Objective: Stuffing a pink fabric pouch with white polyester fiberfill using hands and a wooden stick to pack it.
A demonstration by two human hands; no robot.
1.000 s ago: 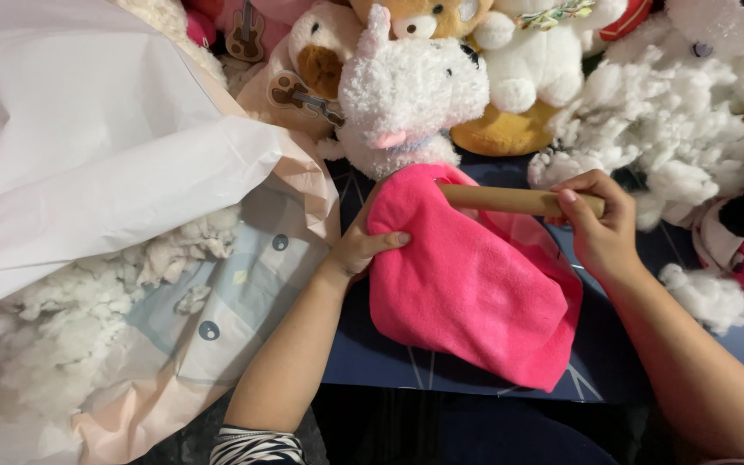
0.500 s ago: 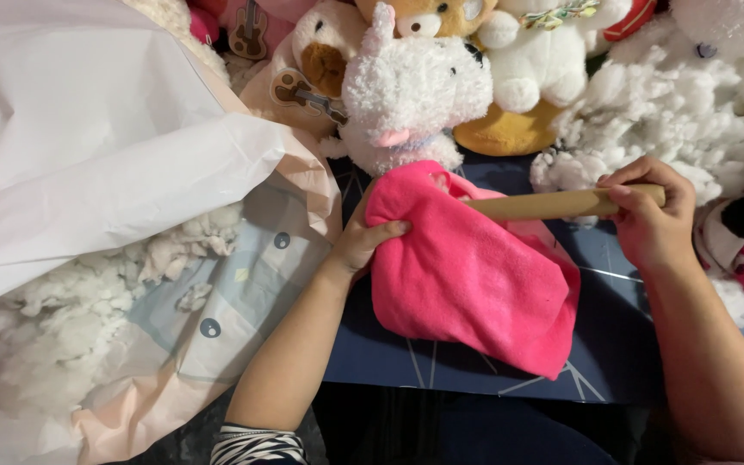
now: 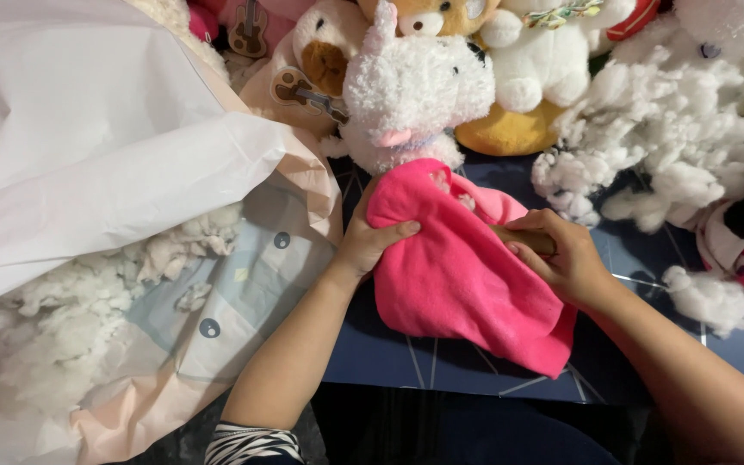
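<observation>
Big white bag point(image 3: 88, 146) of loose stuffing point(image 3: 53, 344) sat left of the pink fleece skin point(image 3: 458, 267), mouth gaping toward it, probably so the fill was in easy reach. Left hand point(image 3: 370, 245) was curled around the skin's near edge, pinning it. Right hand point(image 3: 561, 258) was closed round a wooden stick point(image 3: 531, 239) poked into the skin. Plush toys point(image 3: 424, 77) crowded right behind; only the dark mat point(image 3: 441, 362) in front had free room.

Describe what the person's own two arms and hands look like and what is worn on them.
Both hands, left hand and right hand, are bare, without gloves, and both forearms are uncovered. A black-and-white striped fabric sleeve edge shows at the left elbow. No rings or watch are visible.
</observation>
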